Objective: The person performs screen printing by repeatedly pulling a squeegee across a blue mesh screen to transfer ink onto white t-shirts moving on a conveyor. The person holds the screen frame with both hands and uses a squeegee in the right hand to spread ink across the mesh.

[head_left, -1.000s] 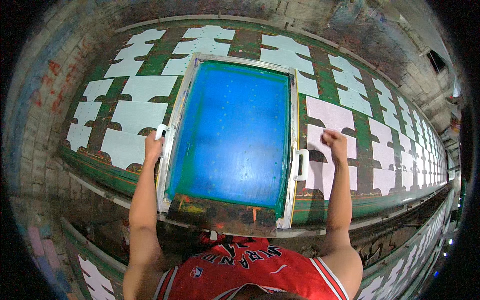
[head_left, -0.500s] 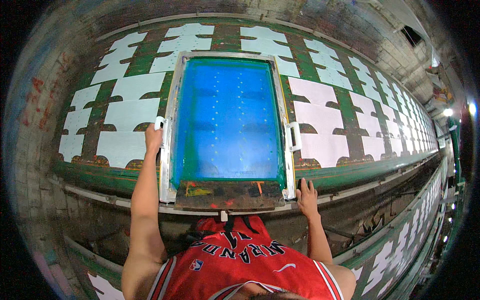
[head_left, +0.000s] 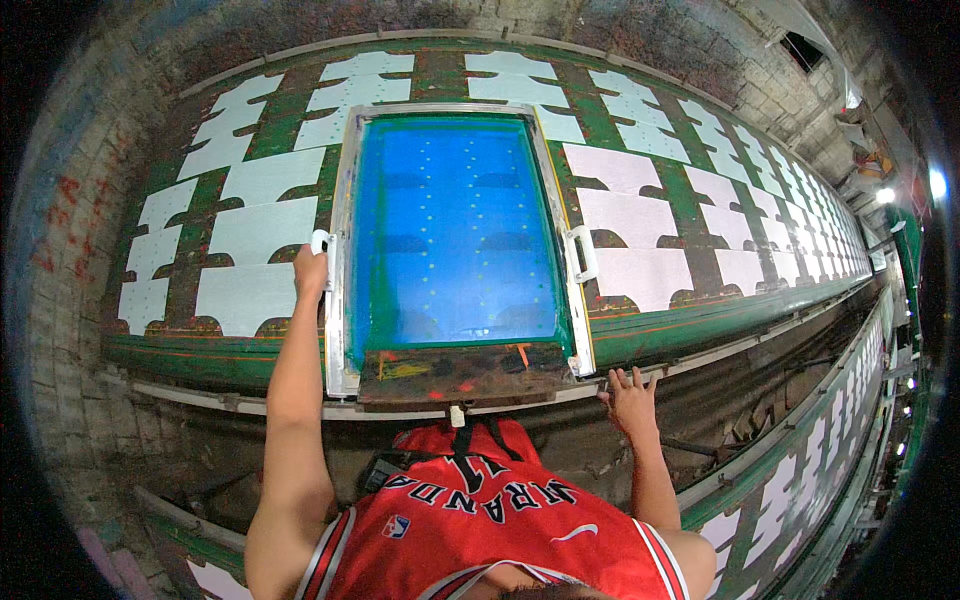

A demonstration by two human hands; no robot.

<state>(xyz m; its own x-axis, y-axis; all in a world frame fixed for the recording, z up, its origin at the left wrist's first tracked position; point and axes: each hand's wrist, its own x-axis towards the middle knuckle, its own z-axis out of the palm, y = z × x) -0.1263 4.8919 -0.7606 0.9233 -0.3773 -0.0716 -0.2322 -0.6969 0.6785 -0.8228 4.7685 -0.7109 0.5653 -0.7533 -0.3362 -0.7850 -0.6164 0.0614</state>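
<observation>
A framed printing screen [head_left: 455, 240] with blue mesh lies over white cut fabric pieces on a long green table. My left hand [head_left: 311, 272] is closed around the white handle [head_left: 320, 243] on the screen's left side. The right-side handle [head_left: 582, 254] has no hand on it. My right hand [head_left: 631, 402] hangs apart from the frame, below its near right corner, fingers spread and holding nothing. Darker fabric outlines and rows of small pale dots show through the blue mesh. A stained dark board [head_left: 465, 373] runs along the screen's near edge.
Rows of fabric pieces [head_left: 635, 235] cover the table [head_left: 640, 352] on both sides and far to the right. A metal rail [head_left: 230, 400] follows its near edge. Behind my right arm stands another table with white pieces [head_left: 790, 500]. A brick wall [head_left: 70, 230] is at left.
My right hand has moved slightly right and down, its fingers spreading wider. The left hand stays on the handle. The screen lies almost the same over the fabric; the view has shifted a little.
</observation>
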